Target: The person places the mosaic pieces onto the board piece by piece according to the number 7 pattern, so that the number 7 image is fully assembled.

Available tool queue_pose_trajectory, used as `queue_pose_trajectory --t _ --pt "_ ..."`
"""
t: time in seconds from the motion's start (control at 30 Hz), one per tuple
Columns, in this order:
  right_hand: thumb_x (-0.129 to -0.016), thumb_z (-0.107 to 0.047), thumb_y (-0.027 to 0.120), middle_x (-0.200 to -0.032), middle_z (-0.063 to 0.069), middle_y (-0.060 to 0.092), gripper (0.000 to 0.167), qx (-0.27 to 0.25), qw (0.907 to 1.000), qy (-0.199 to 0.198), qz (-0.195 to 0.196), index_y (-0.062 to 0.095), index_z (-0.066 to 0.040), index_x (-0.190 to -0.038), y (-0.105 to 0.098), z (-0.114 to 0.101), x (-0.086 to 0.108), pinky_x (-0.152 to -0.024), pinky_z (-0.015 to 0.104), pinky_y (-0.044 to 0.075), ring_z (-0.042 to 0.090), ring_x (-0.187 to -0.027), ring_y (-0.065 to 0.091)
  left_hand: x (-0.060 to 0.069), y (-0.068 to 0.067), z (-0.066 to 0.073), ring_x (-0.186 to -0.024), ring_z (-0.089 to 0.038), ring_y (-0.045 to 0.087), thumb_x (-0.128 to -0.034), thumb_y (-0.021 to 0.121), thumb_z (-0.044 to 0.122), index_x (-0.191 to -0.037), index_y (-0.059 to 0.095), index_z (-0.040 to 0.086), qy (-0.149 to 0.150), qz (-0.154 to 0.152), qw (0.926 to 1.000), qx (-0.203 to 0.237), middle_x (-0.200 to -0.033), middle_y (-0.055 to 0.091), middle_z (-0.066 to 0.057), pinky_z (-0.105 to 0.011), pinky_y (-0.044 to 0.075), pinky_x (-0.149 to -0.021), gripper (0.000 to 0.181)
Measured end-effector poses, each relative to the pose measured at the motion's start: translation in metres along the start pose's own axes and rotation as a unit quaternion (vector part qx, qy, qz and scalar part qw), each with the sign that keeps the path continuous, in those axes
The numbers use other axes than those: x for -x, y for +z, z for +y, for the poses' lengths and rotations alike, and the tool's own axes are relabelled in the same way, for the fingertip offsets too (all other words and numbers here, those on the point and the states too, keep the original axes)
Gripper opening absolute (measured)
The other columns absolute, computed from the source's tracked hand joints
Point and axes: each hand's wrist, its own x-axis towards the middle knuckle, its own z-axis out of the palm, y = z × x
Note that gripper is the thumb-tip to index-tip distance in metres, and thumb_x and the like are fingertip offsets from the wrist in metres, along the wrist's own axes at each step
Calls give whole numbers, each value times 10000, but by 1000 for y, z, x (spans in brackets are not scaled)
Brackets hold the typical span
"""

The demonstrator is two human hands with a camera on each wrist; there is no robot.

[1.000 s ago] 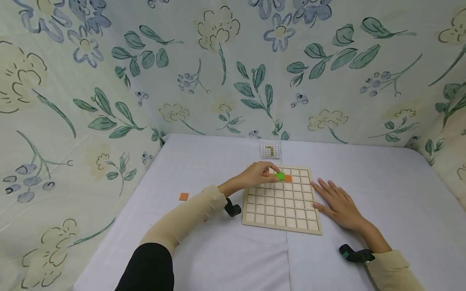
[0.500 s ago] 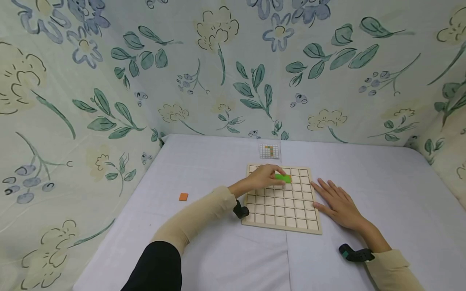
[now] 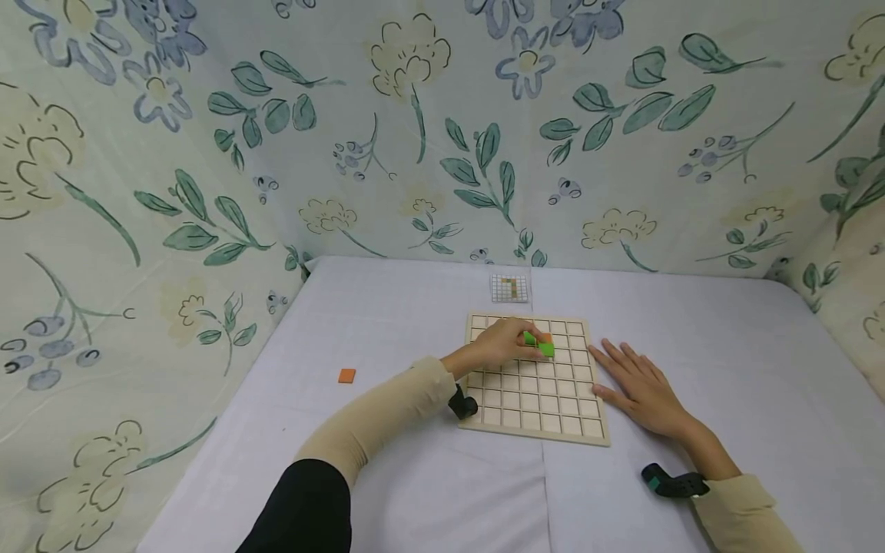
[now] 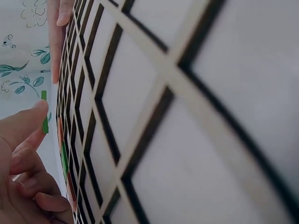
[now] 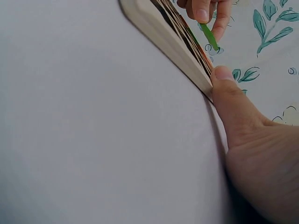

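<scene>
My left hand (image 3: 508,342) pinches a thin green square tile (image 3: 546,349) between thumb and fingertips. In the left wrist view this tile (image 4: 45,112) stands edge-on, raised above the wooden grid board (image 3: 532,434). A second green tile (image 3: 529,338) lies in the board's upper rows, beside an orange tile (image 3: 547,338). Another orange tile (image 4: 71,189) shows past the inset green one in the left wrist view. My right hand (image 3: 643,388) lies flat with fingers spread at the board's right edge. Its thumb (image 5: 229,93) touches the board's side.
A loose orange tile (image 3: 347,375) lies on the white cloth left of the board. Behind the board is a small card (image 3: 509,289) with a printed coloured grid pattern. A floral curtain (image 3: 415,192) hangs around the table.
My left hand has moved a little right and toward me with the green tile, uncovering the inset green tile and the orange one beside it. The right hand has stayed in place.
</scene>
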Motion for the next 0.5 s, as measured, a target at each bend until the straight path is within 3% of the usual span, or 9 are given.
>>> queue_pose_trajectory --t 0.5 --pt "-987 -399 613 -1596 227 231 693 -37 10000 -24 47 345 -104 -1554 1 0 0 -1124 646 40 474 -1457 126 1 4 2 -658 -86 436 -911 749 350 -1164 731 261 -212 -6 9991 -378 -852 560 41 -221 296 -527 268"
